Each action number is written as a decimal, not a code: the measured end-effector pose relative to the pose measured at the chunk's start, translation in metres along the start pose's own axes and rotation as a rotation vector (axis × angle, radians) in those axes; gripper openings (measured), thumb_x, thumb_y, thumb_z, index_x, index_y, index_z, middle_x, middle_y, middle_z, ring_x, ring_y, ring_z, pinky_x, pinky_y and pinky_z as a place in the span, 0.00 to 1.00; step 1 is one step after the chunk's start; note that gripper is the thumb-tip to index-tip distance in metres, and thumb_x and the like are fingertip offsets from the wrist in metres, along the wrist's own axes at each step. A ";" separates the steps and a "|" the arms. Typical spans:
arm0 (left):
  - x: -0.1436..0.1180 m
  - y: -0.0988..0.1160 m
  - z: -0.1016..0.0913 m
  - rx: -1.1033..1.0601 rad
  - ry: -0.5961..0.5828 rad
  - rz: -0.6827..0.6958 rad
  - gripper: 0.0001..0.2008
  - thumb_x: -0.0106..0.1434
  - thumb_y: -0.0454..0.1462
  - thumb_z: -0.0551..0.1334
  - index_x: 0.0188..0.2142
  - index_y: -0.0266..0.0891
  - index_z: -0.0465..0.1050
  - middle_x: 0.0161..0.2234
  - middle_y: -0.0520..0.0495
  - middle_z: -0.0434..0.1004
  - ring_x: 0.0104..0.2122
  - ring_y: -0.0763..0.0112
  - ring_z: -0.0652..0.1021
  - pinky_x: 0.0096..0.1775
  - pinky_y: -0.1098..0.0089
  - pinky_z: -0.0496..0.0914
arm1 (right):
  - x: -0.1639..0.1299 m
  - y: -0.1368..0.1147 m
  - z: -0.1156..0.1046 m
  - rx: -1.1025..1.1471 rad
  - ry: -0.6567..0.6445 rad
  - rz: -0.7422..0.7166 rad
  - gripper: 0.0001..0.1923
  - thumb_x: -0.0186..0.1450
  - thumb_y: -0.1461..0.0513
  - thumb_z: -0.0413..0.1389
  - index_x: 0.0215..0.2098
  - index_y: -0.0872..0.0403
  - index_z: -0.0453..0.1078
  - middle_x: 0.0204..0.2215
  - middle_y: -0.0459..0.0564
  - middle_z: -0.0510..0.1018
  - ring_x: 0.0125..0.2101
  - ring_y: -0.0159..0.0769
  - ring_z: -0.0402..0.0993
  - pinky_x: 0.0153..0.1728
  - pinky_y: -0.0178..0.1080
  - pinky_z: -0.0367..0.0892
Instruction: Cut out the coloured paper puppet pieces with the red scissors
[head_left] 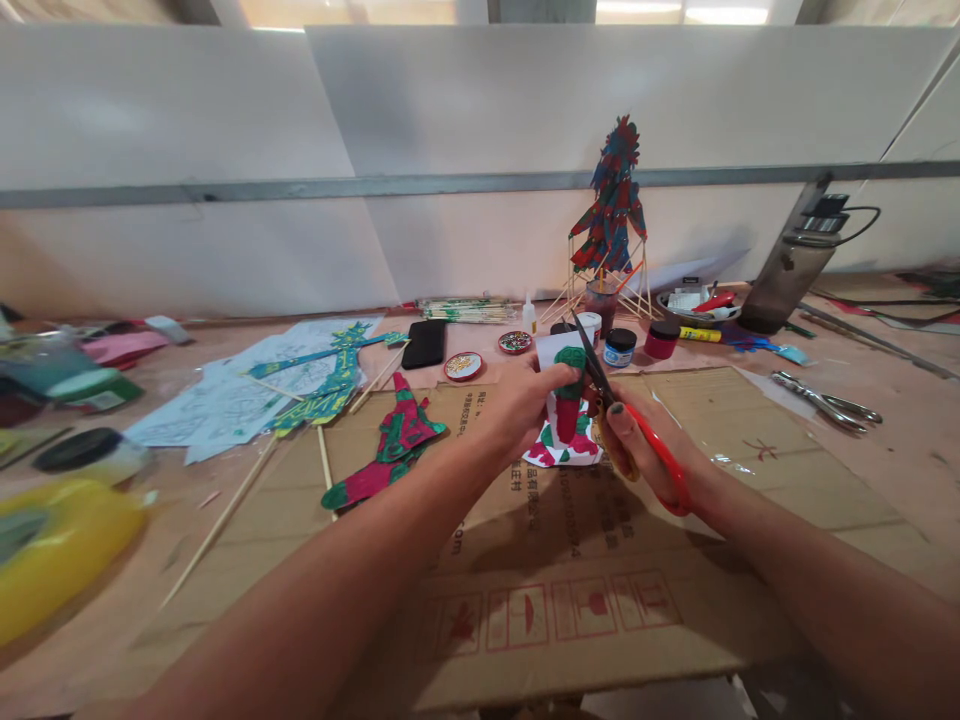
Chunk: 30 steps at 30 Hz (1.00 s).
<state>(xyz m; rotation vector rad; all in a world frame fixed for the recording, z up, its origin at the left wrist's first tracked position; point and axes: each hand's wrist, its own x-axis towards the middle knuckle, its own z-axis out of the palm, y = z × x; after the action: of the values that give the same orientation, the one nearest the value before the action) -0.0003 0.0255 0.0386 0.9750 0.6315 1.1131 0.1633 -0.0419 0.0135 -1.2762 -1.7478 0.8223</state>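
Observation:
My left hand (525, 405) is closed on a painted paper piece (568, 415), green at the top and crimson below, with a white margin around it. In my right hand (649, 440) are scissors (664, 465) with red-orange handles. Their dark blades point up and away, beside the right edge of the paper; I cannot tell whether they touch it. Below my hands, another painted sheet (559, 455) in crimson, green and white lies on the cardboard (547, 560). To the left rests a cut-out crimson and green figure (401, 445) with a stick under it.
Behind my hands stand paint jars (619, 347), a glue bottle (529, 315) and a red-blue paper figure (619, 200) on sticks. A black phone (424, 343) and bead lids (464, 366) lie left of them. Pliers (825, 400) and a tilted-looking bottle (795, 255) are at right, yellow tape (90, 545) at left.

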 end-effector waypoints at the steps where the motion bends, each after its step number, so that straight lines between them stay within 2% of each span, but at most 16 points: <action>1: 0.000 0.000 0.000 -0.003 0.000 0.003 0.11 0.45 0.31 0.71 0.30 0.37 0.76 0.27 0.49 0.79 0.26 0.69 0.78 0.34 0.66 0.74 | 0.000 0.000 0.000 -0.004 -0.001 -0.001 0.39 0.66 0.24 0.40 0.38 0.48 0.65 0.19 0.40 0.65 0.18 0.34 0.59 0.20 0.38 0.56; 9: -0.001 0.002 0.002 -0.022 -0.005 -0.004 0.10 0.45 0.31 0.71 0.29 0.37 0.76 0.26 0.49 0.79 0.25 0.69 0.78 0.32 0.67 0.74 | -0.001 0.001 -0.001 -0.028 0.008 -0.021 0.37 0.69 0.26 0.40 0.34 0.47 0.63 0.16 0.40 0.64 0.16 0.33 0.57 0.20 0.38 0.54; 14: -0.001 0.003 0.001 -0.009 -0.003 -0.009 0.10 0.45 0.30 0.71 0.29 0.36 0.76 0.25 0.48 0.79 0.24 0.70 0.77 0.32 0.66 0.74 | -0.001 0.001 -0.002 -0.015 0.010 -0.012 0.36 0.69 0.27 0.42 0.36 0.47 0.65 0.16 0.40 0.62 0.17 0.34 0.57 0.20 0.38 0.54; 23: -0.001 0.008 -0.002 0.035 -0.025 -0.032 0.09 0.46 0.31 0.70 0.30 0.36 0.77 0.25 0.47 0.80 0.25 0.70 0.78 0.31 0.69 0.74 | -0.001 -0.001 -0.002 -0.029 0.037 0.005 0.35 0.71 0.32 0.46 0.48 0.51 0.72 0.17 0.37 0.59 0.16 0.32 0.56 0.20 0.36 0.56; 30: 0.001 0.015 -0.007 0.108 -0.052 -0.036 0.08 0.46 0.32 0.69 0.28 0.36 0.77 0.25 0.43 0.81 0.24 0.70 0.78 0.28 0.70 0.70 | 0.001 0.005 -0.002 -0.074 0.078 0.022 0.31 0.73 0.36 0.49 0.51 0.52 0.74 0.17 0.39 0.62 0.16 0.32 0.56 0.19 0.36 0.55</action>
<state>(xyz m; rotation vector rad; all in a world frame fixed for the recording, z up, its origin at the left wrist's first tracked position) -0.0123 0.0301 0.0491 1.0778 0.6697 1.0274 0.1668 -0.0396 0.0105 -1.3602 -1.7186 0.7166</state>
